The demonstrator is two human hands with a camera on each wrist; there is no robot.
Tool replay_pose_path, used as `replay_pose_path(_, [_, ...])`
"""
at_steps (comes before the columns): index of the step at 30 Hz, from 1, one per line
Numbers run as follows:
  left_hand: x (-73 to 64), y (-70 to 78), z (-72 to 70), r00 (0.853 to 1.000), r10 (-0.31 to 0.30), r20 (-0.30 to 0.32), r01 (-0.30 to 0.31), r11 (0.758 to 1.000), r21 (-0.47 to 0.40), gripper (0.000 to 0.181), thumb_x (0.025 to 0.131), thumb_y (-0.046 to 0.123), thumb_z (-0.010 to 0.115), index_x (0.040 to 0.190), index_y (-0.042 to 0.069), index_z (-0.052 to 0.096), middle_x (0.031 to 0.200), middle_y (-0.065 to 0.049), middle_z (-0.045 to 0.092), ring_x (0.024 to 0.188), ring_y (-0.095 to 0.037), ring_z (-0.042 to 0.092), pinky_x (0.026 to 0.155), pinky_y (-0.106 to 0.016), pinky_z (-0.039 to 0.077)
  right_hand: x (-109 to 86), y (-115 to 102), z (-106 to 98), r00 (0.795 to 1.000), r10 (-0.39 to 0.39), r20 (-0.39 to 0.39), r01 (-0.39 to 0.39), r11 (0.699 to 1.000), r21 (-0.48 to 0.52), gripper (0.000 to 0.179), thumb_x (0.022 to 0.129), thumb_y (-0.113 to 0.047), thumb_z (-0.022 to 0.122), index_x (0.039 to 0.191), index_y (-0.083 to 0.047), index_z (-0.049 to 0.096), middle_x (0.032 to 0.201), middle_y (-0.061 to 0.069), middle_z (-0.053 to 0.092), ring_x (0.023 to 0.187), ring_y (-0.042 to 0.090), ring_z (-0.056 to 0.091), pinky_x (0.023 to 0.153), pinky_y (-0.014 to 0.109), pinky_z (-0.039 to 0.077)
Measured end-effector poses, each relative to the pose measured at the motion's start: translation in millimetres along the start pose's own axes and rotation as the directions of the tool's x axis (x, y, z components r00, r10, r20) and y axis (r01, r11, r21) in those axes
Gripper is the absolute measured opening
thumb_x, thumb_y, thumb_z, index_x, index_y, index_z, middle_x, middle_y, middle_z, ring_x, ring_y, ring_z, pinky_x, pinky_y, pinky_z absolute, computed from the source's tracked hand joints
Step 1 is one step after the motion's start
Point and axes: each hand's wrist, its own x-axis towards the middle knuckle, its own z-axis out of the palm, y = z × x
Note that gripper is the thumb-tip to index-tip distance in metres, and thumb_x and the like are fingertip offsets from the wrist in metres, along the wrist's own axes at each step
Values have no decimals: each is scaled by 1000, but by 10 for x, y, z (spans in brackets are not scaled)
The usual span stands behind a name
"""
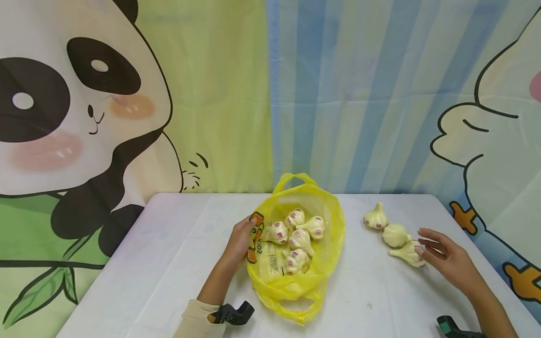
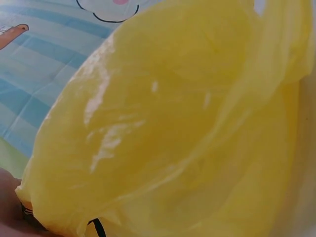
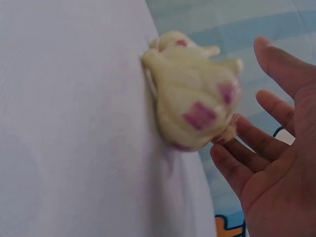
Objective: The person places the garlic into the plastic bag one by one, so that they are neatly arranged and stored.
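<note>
A yellow plastic bag [image 1: 336, 249] lies spread on the table, its mouth facing up, with several garlic bulbs [image 1: 300, 240] inside. My left hand [image 1: 237, 245] pinches the bag's left edge, thumb on the inner side and the other fingers hidden behind the plastic. In the left wrist view the bag [image 2: 163, 128] fills most of the picture. On the right, three garlic bulbs [image 1: 396, 235] lie in a slanting row. My right hand [image 1: 454, 265] is beside the nearest one [image 1: 411, 255], fingers spread and relaxed. The right wrist view shows that bulb [image 3: 195, 106] in front of the unclosed hand [image 3: 276, 168].
The white table [image 1: 169, 263] ends at a back edge against a printed curtain [image 1: 338, 94] with a panda and stripes. A strapped black device [image 1: 234, 313] sits on my left wrist, another [image 1: 454, 327] on my right. One bag handle points back, the other toward me.
</note>
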Motion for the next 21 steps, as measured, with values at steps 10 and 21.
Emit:
replay_pose_path(10, [9, -2, -3, 1000, -7, -2, 7, 1000, 5, 46, 106, 33, 37, 138, 2, 50, 118, -28, 54, 106, -43, 56, 92, -55, 46, 15, 150, 38, 973, 149, 175, -146, 989, -29, 82, 91, -40, 69, 150, 0, 28, 145, 32, 32, 123, 57, 37, 77, 17, 50])
replay_pose_path(21, [11, -12, -1, 1000, -2, 6, 2, 1000, -5, 45, 106, 31, 38, 137, 1, 50, 119, -30, 53, 107, -44, 56, 93, -57, 45, 21, 130, 66, 966, 173, 193, -163, 984, -66, 80, 92, -42, 67, 148, 3, 31, 142, 34, 36, 125, 57, 34, 93, 65, 38])
